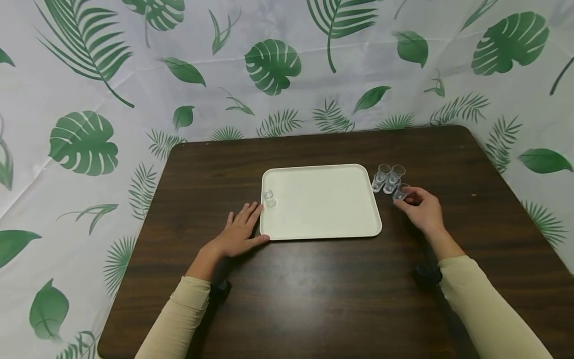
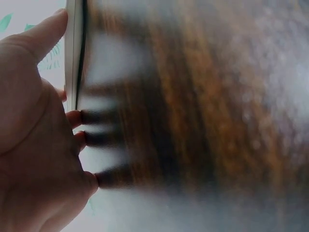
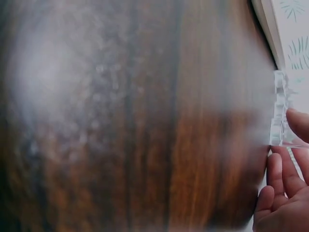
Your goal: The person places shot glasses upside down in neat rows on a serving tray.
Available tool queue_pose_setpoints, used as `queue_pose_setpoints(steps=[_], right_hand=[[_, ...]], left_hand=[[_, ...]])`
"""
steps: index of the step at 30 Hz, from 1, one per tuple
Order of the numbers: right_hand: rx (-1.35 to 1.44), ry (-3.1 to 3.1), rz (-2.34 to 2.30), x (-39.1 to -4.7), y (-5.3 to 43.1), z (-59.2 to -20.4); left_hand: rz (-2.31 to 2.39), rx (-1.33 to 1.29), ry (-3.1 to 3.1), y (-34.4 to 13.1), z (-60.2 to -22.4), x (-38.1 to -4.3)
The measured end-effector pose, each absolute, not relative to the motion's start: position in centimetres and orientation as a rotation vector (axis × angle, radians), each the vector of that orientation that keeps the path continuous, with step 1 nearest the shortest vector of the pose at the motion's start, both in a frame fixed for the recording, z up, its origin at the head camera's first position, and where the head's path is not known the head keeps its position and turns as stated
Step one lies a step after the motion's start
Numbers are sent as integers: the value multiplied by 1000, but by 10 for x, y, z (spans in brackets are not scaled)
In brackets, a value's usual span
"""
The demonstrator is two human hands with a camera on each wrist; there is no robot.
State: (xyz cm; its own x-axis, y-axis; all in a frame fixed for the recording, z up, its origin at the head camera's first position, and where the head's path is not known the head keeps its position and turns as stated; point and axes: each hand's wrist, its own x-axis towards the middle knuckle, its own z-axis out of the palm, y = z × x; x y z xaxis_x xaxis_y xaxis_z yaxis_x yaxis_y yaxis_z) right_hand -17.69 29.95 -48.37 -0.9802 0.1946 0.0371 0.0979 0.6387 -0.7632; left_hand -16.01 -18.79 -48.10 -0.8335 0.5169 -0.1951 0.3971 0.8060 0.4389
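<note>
A cream rectangular tray [image 1: 320, 202] lies on the table, with one small clear shot glass [image 1: 269, 199] standing near its left edge. My left hand [image 1: 237, 232] rests with spread, straight fingers at the tray's left side, thumb and fingertips touching the rim; its palm side shows in the left wrist view. Just right of the tray stands a cluster of several clear shot glasses [image 1: 393, 178]. At the cluster's near end, my right hand [image 1: 423, 209] pinches a shot glass [image 1: 401, 191] between thumb and fingers. In the right wrist view the glasses [image 3: 278, 108] partly overlap.
The dark wood-grain table [image 1: 309, 289] extends around the tray on all sides. A white cloth [image 1: 215, 99] printed with green leaves hangs behind the table and along its sides.
</note>
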Motion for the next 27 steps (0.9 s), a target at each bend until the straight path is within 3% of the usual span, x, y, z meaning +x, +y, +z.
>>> queue_pose_setpoints(steps=[18, 27], right_hand=[[-237, -2717, 1235, -177, 302, -485], [-237, -2615, 1300, -174, 305, -479]], left_hand=[[591, 711, 2676, -191, -490, -163], [586, 710, 2677, -187, -476, -163]])
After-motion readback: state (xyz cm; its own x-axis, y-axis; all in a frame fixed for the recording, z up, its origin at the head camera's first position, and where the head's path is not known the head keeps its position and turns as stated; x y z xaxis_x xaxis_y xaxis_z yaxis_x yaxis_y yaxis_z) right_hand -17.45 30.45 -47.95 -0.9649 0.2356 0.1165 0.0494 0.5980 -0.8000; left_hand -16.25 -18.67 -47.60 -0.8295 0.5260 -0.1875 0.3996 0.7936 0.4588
